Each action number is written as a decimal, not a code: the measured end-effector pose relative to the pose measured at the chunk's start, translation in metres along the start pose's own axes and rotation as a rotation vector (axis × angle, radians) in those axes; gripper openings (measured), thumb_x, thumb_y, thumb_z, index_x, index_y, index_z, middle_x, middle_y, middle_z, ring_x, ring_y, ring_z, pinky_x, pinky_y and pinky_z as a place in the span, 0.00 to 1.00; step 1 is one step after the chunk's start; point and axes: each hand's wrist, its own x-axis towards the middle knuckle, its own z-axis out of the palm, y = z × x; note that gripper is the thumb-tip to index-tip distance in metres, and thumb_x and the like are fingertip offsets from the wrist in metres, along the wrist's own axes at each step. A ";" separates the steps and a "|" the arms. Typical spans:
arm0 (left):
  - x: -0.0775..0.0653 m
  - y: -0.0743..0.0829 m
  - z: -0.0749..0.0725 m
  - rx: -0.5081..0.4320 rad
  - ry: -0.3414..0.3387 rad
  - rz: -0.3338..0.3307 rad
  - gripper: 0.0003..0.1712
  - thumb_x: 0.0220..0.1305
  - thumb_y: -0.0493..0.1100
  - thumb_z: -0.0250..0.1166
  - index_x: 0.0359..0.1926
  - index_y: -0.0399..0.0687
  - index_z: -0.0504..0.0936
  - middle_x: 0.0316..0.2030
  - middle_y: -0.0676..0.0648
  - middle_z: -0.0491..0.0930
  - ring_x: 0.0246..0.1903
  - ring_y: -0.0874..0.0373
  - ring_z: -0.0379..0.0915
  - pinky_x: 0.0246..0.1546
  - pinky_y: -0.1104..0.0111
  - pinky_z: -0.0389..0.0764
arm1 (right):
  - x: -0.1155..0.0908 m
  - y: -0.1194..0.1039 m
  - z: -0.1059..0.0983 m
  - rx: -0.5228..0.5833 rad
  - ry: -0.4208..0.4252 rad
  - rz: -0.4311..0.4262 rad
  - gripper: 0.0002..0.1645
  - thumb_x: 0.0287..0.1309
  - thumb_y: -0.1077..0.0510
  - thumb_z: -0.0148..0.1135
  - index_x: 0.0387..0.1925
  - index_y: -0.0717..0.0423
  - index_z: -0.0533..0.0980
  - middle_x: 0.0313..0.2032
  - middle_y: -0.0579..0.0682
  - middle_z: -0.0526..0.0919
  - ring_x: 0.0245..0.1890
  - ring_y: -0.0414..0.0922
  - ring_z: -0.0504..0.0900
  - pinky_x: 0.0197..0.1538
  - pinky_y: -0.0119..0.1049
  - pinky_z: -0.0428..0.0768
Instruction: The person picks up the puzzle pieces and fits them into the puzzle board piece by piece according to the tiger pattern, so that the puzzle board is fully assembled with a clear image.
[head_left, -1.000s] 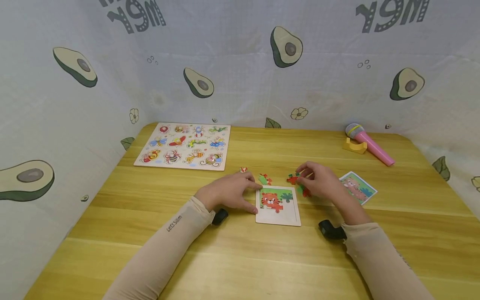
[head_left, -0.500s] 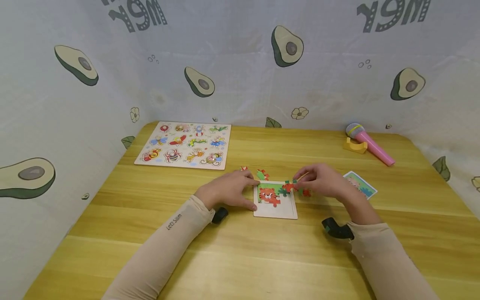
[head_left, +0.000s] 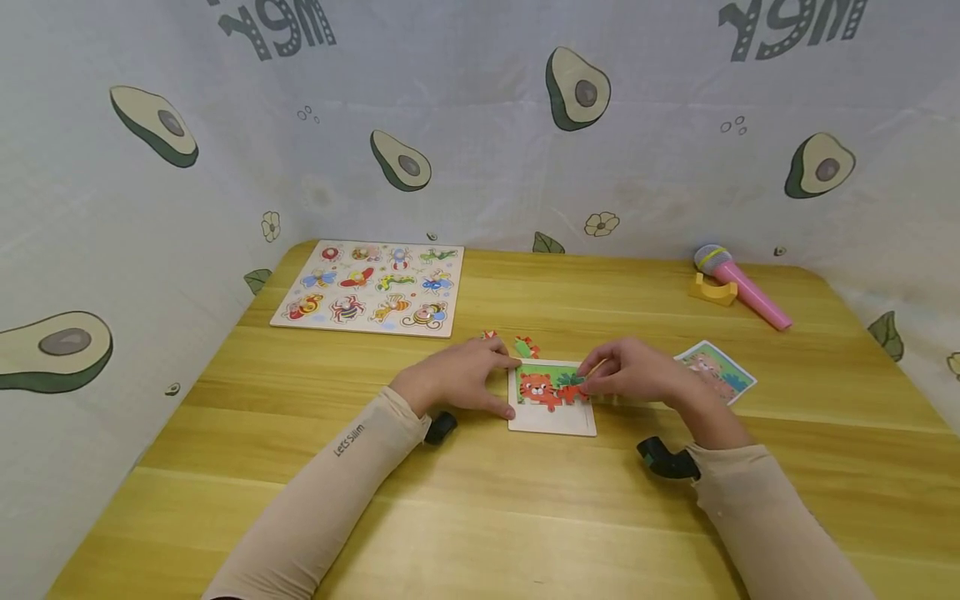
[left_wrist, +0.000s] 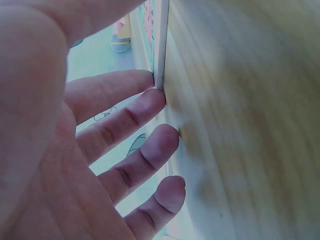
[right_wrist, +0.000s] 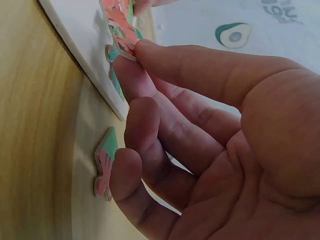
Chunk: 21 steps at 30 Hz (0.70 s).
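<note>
A small square puzzle board (head_left: 551,423) with a red tiger picture lies mid-table, its lower part bare. My left hand (head_left: 461,377) steadies its left side, fingertips and thumb against the edge. From the left wrist view, fingertips (left_wrist: 150,97) meet the board's rim, the other fingers loosely extended. Between thumb and forefinger, my right hand (head_left: 637,371) pinches a red striped puzzle piece (right_wrist: 123,37), held tilted over the right part of the board. Fingers partly cover that piece. Beside the board, a loose puzzle piece (right_wrist: 105,165) lies under the right hand's curled fingers.
Loose pieces (head_left: 527,347) lie just behind the board. A picture card (head_left: 716,373) is at its right. Farther back stand an insect peg puzzle (head_left: 367,290) on the left and a pink toy microphone (head_left: 750,292) beside a yellow stand (head_left: 712,290) on the right.
My right hand has brought the red piece from the table right of the board leftward and down onto the picture. The board has shifted slightly away; the left hand stays at its edge.
</note>
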 end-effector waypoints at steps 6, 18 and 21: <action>-0.001 0.000 -0.002 -0.019 0.001 0.001 0.46 0.56 0.65 0.74 0.71 0.51 0.73 0.57 0.52 0.72 0.54 0.58 0.68 0.56 0.67 0.70 | 0.004 0.002 0.005 -0.028 0.009 -0.013 0.10 0.62 0.61 0.68 0.42 0.63 0.82 0.32 0.49 0.85 0.27 0.45 0.77 0.29 0.37 0.76; 0.000 0.001 -0.002 -0.017 -0.004 -0.004 0.45 0.57 0.65 0.73 0.71 0.51 0.73 0.58 0.52 0.71 0.55 0.57 0.67 0.58 0.67 0.70 | 0.004 -0.004 0.010 -0.128 0.028 -0.004 0.09 0.60 0.59 0.70 0.40 0.61 0.83 0.33 0.49 0.82 0.33 0.45 0.75 0.36 0.39 0.75; -0.001 0.001 -0.002 -0.017 -0.006 -0.006 0.45 0.57 0.65 0.73 0.71 0.51 0.73 0.58 0.52 0.71 0.56 0.57 0.67 0.58 0.67 0.70 | 0.004 -0.004 0.010 -0.133 0.026 -0.019 0.09 0.60 0.59 0.70 0.39 0.60 0.83 0.32 0.48 0.81 0.33 0.45 0.75 0.36 0.39 0.75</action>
